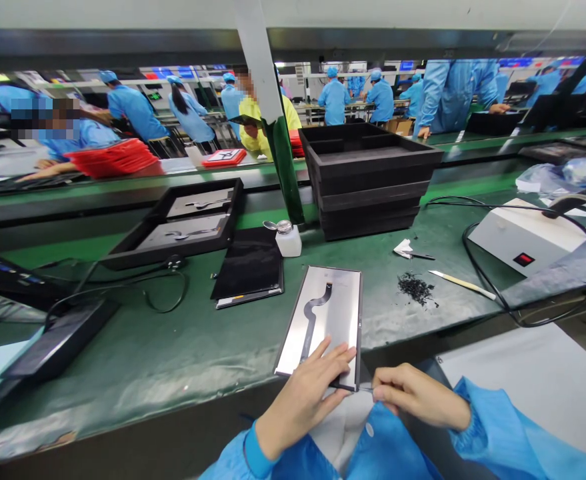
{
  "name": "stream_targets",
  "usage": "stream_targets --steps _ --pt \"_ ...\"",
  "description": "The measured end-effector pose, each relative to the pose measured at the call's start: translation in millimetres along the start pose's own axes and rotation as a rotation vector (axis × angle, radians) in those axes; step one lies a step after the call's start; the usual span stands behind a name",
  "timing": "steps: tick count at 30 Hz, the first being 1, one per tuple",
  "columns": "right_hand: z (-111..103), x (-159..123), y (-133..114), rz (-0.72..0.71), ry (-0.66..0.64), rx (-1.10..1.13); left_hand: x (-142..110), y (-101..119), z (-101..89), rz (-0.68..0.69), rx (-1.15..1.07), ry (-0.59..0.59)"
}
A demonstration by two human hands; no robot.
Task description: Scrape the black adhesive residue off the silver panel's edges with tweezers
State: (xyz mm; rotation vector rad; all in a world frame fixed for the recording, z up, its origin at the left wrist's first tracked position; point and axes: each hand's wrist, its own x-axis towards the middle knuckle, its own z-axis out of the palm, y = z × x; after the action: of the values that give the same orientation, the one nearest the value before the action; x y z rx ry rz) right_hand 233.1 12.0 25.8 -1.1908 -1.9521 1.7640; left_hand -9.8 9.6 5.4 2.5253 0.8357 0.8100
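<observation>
A flat display panel (pixel 340 320) with a silvery back and a dark, curved ribbon cable (pixel 313 313) lies at the front edge of the green bench. My left hand (pixel 313 390) rests on its lower part, fingers spread over the metal and the cable's lower end. At the panel's lower right corner, my right hand (pixel 413 393) is closed in a pinch on something thin that I cannot make out. Left of the panel are stacked black screens (pixel 250 267). Behind them stands a white dispenser bottle (pixel 289 241) with a metal lid.
Black trays (pixel 373 193) are stacked at the back; another tray (pixel 155 230) holds two panels. To the right lie black scraps (pixel 415 288), a pale pen-like tool (pixel 463 285) and a white box (pixel 527 233) with a red switch and looping cables. Co-workers work beyond the bench.
</observation>
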Motion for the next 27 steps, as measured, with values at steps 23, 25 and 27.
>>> stream_targets --steps 23,25,27 --pt "-5.4 -3.0 4.0 -0.015 0.085 -0.134 1.8 1.6 11.5 -0.027 0.050 0.039" --pt "-5.5 -3.3 3.2 -0.004 0.099 -0.152 2.3 2.0 12.2 -0.028 0.059 0.036" --pt "-4.7 -3.3 3.0 0.006 0.103 -0.154 2.6 2.2 12.9 -0.027 0.070 0.033"
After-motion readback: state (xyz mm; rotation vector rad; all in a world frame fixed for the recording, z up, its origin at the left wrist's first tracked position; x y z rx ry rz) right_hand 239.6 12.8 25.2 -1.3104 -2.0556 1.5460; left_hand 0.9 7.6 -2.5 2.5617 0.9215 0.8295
